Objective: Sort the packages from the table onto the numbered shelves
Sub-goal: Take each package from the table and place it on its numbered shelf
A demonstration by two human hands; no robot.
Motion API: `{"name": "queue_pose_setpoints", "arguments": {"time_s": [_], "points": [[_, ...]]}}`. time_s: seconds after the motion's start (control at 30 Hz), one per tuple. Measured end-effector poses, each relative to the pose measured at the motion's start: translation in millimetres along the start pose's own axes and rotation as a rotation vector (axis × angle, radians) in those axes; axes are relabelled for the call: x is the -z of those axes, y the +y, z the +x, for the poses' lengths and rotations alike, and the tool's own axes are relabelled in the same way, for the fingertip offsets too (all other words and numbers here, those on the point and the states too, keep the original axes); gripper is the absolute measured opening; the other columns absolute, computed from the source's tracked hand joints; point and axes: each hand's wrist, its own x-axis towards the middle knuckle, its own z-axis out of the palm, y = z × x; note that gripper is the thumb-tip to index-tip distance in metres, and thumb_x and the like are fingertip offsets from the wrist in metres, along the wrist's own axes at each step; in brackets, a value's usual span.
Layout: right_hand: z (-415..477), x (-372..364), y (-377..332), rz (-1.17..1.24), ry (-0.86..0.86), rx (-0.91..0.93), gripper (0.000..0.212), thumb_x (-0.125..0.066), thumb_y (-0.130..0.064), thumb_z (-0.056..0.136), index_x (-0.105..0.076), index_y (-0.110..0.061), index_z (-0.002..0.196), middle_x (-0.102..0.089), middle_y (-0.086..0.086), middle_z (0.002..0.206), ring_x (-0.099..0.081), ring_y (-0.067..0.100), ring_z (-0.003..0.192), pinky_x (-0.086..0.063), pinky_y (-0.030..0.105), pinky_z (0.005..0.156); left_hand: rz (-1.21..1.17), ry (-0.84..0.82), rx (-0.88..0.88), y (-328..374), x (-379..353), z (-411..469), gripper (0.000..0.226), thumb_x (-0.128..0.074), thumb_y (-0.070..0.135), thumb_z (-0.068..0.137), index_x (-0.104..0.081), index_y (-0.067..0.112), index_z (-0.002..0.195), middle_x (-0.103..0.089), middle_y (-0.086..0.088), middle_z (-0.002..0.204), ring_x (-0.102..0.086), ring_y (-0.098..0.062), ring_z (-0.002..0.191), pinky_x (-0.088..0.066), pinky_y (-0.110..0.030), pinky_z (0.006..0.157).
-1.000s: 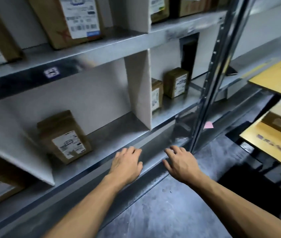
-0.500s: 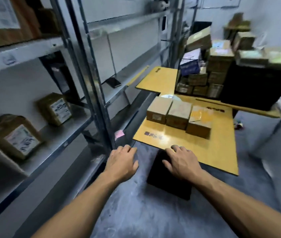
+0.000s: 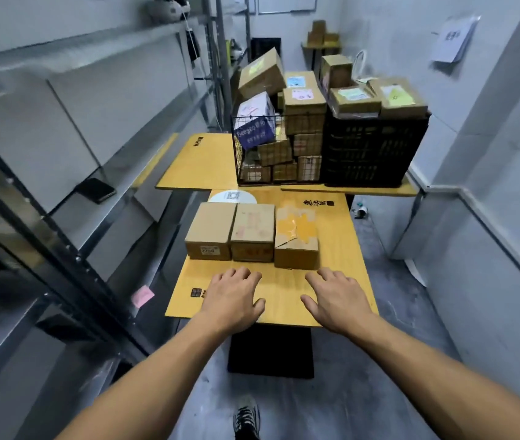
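Both hands empty, fingers loose: left hand [image 3: 231,301] & right hand [image 3: 336,301] hover over table [image 3: 344,249]. 3 packages [image 3: 252,231] left in a row on it, just ahead. Shelves [image 3: 100,173] to left. Lots left, I'd guess.

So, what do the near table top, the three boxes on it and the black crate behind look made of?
Table top: probably laminated wood, yellow, with faint grain and a slight sheen.
Boxes: brown cardboard, matte, with creased edges and paper labels.
Crate: likely moulded plastic, black and matte, with a slotted lattice wall.
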Motion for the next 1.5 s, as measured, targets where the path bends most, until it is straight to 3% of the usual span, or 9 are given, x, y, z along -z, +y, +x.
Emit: {"name": "queue_pose_setpoints", "arguments": {"time_s": [0.3,0.63,0.9,1.03,1.33,1.5], "points": [[107,1,23,0.058,-0.014,-0.162,0.048,-0.040,-0.055,0.098,-0.045,-0.026,0.136,-0.052,0.001,0.134,-0.052,0.025,0.120,-0.047,0.040,0.094,0.037,-0.037,-0.159,-31,3,133,0.053,-0.040,0.053,0.090,-0.042,0.026,0.135,-0.050,-0.002,0.134,-0.043,-0.027,0.126,-0.028,-0.048,0.111],[151,-31,47,0.167,-0.131,-0.277,0.045,-0.041,-0.052,0.099,-0.043,-0.026,0.136,-0.050,0.003,0.134,-0.052,0.027,0.119,-0.046,0.044,0.095,-0.029,-0.206,-0.267,-21,-37,209,0.045,-0.040,0.046,0.094,-0.043,0.024,0.133,-0.049,-0.004,0.132,-0.042,-0.027,0.123,-0.032,-0.043,0.105],[178,-61,67,0.424,-0.232,-0.298,0.052,-0.040,-0.052,0.101,-0.028,-0.037,0.149,-0.034,0.006,0.149,-0.044,0.031,0.129,-0.044,0.042,0.103,-0.033,-0.069,-0.113,-13,-60,215,0.034,-0.042,0.045,0.088,-0.051,0.034,0.119,-0.055,0.004,0.118,-0.047,-0.024,0.115,-0.036,-0.041,0.096],[182,-77,76,0.645,-0.262,-0.303,0.057,-0.039,-0.054,0.101,-0.019,-0.042,0.153,-0.036,0.005,0.151,-0.044,0.027,0.133,-0.042,0.042,0.108,-0.046,-0.069,-0.066,-5,-65,216,0.044,-0.044,0.049,0.082,-0.049,0.033,0.123,-0.055,0.005,0.122,-0.044,-0.024,0.121,-0.035,-0.042,0.105],[171,-89,110,0.856,-0.182,-0.299,0.046,-0.045,-0.049,0.101,-0.038,-0.039,0.145,-0.048,0.000,0.142,-0.050,0.019,0.125,-0.043,0.033,0.103,-0.106,-0.077,-0.066,21,-66,222,0.044,-0.035,0.052,0.092,-0.047,0.034,0.130,-0.052,0.007,0.127,-0.044,-0.019,0.120,-0.029,-0.038,0.109],[160,-96,128,0.862,-0.184,-0.272,0.045,-0.050,-0.048,0.099,-0.039,-0.042,0.143,-0.048,0.001,0.139,-0.051,0.021,0.124,-0.044,0.033,0.101,-0.182,-0.037,0.047,36,-69,225,0.040,-0.039,0.049,0.097,-0.044,0.034,0.134,-0.048,0.007,0.133,-0.041,-0.018,0.123,-0.031,-0.033,0.107]]}}
